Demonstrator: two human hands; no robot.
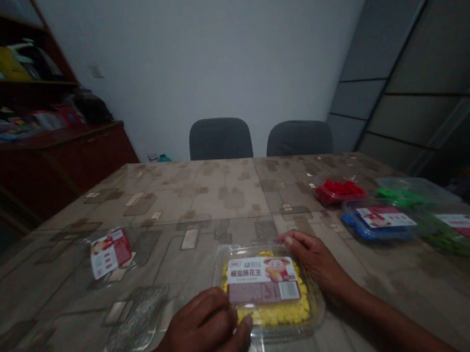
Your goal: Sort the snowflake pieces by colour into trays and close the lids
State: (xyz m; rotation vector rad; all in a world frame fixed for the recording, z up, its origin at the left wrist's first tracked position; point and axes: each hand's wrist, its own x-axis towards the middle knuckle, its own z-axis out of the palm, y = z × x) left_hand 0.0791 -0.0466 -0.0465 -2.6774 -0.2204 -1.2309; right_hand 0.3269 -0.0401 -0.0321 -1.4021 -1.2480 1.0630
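A clear plastic clamshell box (264, 319) with its lid down lies on the table in front of me. Small yellow pieces (277, 315) fill it, and a white and dark red label (264, 280) covers part of the lid. At its near left corner, my left hand (208, 330) is closed with curled fingers gripping the edge. My right hand (310, 257) wraps the far right corner, its fingertips partly hidden behind the rim. Left of the box lies an apparently separate clear plastic lid (111, 254) with a similar label.
At the right stand clear boxes with red pieces (340, 191), blue pieces (370, 229) and green pieces (400, 198), plus another labelled green box (463, 239). Two grey chairs (222, 138) stand behind the patterned table (225, 192). A cluttered wooden cabinet (94, 153) is at left.
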